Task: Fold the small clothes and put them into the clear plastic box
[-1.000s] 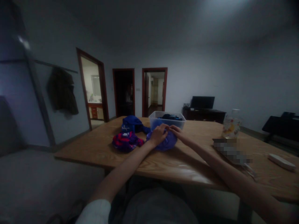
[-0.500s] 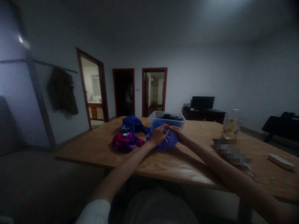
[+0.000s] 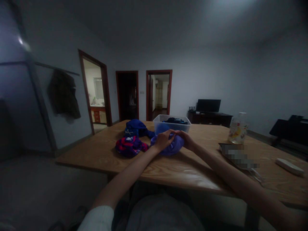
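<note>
A bunched purple cloth (image 3: 172,147), rounded like a cap, lies on the wooden table in front of a clear plastic bin. My left hand (image 3: 164,140) is over its upper left side, fingers closed on the fabric. From the right, my right hand (image 3: 185,139) pinches the cloth's upper edge, its fingertips meeting those of the left. Left of the cloth sits a crumpled purple and pink patterned cloth (image 3: 130,146). Behind that rests a blue cap-like cloth (image 3: 136,127) with a pale print. The purple cloth's underside is hidden.
The clear plastic bin (image 3: 158,120) holds dark clothing. On the right of the table (image 3: 96,150) stand a clear bottle (image 3: 237,130) with a printed label, a flat dark item (image 3: 225,149) partly blurred out, and a white oblong object (image 3: 290,166).
My right fingers have curled in slightly at the cloth's top edge, and the cloth's folds have shifted a little. My left hand has barely moved.
</note>
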{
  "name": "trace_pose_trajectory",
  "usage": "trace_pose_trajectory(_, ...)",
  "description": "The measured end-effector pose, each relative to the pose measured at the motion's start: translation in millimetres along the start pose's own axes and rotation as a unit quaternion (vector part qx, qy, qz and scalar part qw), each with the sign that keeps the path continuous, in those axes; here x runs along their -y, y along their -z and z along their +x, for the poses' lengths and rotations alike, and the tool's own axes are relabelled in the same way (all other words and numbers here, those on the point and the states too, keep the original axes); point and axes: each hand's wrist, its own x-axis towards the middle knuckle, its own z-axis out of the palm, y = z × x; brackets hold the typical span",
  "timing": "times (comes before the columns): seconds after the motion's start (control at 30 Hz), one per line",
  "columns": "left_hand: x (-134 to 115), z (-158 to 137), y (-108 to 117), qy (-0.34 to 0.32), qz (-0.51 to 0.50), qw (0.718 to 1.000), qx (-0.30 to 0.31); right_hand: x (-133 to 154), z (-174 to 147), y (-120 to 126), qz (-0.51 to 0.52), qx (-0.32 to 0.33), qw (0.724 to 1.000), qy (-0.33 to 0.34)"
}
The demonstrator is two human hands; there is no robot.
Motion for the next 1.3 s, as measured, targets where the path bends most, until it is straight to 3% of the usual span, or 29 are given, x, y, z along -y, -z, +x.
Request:
trace_pose_trajectory(0.17, -3, 0, 1, -0.014, -0.027, 1.0, -0.005, -2, 1, 1, -0.019, 0.001, 1.0, 0.01)
trace_pose_trajectory(0.27, 0, 1, 0, -0.022, -0.043, 0.999, -0.015, -9, 6, 3, -0.079, -0.014, 0.996, 0.05)
trace_pose_trajectory(0.47, 11, 5, -3, -0.017, -0.052, 0.997, -0.061, -19, 17, 15, -0.274, -0.006, 0.952, 0.139)
trace_pose_trajectory(0.6, 15, 6, -6, -0.013, -0.048, 0.996, -0.072, -16, 15, 17, -0.334, 0.012, 0.932, 0.141)
trace_pose_trajectory(0.73, 17, 7, -8, 0.003, -0.043, 0.997, -0.06, -9, 13, 13, -0.294, -0.014, 0.947, 0.13)
trace_pose_trajectory(1.07, 9, 4, -4, 0.031, -0.014, 0.999, -0.001, -6, 16, 17, -0.184, 0.009, 0.972, 0.146)
trace_pose_trajectory(1.3, 10, 4, -5, 0.027, -0.001, 0.999, -0.022, -11, 20, 18, -0.13, -0.001, 0.982, 0.134)
